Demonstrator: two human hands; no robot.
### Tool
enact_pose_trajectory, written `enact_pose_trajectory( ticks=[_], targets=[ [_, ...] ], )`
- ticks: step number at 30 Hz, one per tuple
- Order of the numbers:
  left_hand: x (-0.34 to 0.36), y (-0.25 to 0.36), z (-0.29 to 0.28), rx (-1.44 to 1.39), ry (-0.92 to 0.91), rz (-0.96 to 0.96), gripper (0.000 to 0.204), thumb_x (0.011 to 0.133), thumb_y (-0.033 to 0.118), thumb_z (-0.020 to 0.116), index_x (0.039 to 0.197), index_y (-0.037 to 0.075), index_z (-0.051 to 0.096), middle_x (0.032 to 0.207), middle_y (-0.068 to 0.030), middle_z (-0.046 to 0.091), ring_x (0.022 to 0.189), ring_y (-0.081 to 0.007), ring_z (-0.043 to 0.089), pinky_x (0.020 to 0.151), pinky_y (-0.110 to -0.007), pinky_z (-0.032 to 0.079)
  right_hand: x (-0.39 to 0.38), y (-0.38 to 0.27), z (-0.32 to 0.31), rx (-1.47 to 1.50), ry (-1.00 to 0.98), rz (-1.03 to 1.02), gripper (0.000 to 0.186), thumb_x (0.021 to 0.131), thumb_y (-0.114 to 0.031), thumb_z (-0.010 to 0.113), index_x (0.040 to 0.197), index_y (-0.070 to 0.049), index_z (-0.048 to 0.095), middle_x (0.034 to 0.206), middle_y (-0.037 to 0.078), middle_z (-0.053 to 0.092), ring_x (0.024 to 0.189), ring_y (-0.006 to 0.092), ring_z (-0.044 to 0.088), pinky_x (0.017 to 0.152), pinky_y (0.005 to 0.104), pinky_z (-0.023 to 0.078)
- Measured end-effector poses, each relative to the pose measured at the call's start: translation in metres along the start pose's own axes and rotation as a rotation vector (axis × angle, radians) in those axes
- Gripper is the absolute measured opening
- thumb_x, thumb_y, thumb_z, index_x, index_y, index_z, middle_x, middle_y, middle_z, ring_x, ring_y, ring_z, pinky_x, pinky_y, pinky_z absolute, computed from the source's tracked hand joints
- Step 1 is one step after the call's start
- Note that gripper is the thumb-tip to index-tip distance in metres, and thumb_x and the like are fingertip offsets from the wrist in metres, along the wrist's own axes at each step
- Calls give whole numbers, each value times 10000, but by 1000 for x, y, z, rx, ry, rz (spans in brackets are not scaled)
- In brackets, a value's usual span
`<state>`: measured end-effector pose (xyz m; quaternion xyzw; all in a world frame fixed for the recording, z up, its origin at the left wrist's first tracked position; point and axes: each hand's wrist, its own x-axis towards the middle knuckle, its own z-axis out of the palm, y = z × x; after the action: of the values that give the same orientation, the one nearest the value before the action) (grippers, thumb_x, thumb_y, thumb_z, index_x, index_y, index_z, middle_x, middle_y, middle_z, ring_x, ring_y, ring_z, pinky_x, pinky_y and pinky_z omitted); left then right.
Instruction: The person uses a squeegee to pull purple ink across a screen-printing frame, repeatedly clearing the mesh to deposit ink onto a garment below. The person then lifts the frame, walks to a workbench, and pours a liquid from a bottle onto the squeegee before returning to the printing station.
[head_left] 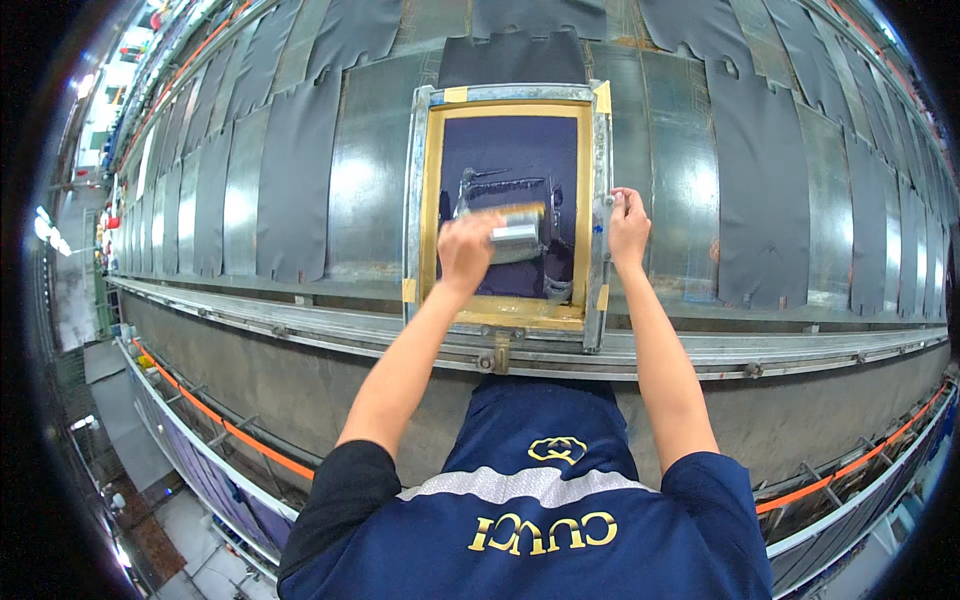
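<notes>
My left hand (466, 250) is closed around a squeegee (517, 232) with a pale metallic body and a tan edge. The squeegee rests over dark wet ink on the mesh of a screen printing frame (601, 150). The mesh (510, 135) is dark purple, with a yellowish border and tape at the corners. Glossy ink streaks (505, 183) lie around the tool. On the right rail of the frame, my right hand (628, 230) pinches a small knob or pin, mostly covered by the fingers.
Under the frame runs a long table with dark fabric-like panels (295, 180) laid in rows on its shiny surface (365, 190). A metal rail (250, 308) follows the near edge. Orange strips (225, 425) line the lower structure at both sides.
</notes>
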<state>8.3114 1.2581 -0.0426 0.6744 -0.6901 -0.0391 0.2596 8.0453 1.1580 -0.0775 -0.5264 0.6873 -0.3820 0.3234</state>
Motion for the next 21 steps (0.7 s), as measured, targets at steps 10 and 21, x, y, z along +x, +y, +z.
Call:
enact_pose_trajectory(
  ticks=[10,21],
  targets=[
    [-56,11,-3,84,-107,54,332,824,-11,662,977,242,813,1064,24,794,1024,-172,724,797,-374,508,1,9,-5,-56,-148,7,215,1091,-227,481,1197,-83,602,966,217,707,893,417,681,804,516,505],
    [92,-22,-3,78,-239,-148,199,878,212,679,997,242,836,999,-89,779,936,-332,737,847,-450,578,-2,11,3,-50,-148,-105,198,1095,-219,473,1210,-89,568,1037,267,688,996,481,658,829,562,492]
  ],
)
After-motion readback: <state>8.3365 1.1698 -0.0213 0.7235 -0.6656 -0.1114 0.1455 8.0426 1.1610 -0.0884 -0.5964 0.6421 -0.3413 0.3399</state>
